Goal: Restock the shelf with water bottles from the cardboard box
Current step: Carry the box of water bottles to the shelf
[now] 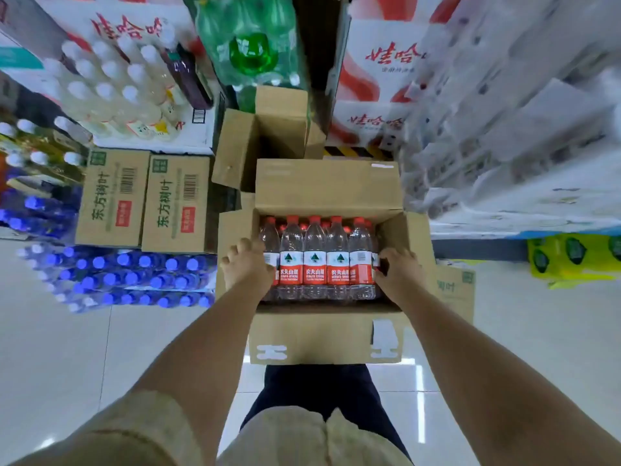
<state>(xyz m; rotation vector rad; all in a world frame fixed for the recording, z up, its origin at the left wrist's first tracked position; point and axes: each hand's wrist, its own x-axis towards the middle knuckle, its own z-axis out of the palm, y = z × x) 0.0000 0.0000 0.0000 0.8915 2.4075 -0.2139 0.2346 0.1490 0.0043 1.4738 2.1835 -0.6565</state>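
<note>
The left hand curls its fingers against the leftmost bottle of the near row. The right hand curls round the rightmost one, so the two squeeze the row between them. These clear plastic water bottles, with red screw caps and red-and-white labels, stand upright and shoulder to shoulder inside the open brown corrugated cardboard box. More red caps show in the rows behind.

The box looks full, so I judge the restocking barely begun: no bottle is out, and all of them have yet to reach a shelf. The bottle walls are thin, glossy and ribbed low down, and would likely give a little under pressure. The box flaps are matt and stiff, with torn white tape on the front one.

To the right runs a blue-edged store shelf loaded with blurred white packs. To the left, shrink-wrapped blue-capped bottles lie on the pale, glossy tiled floor.
</note>
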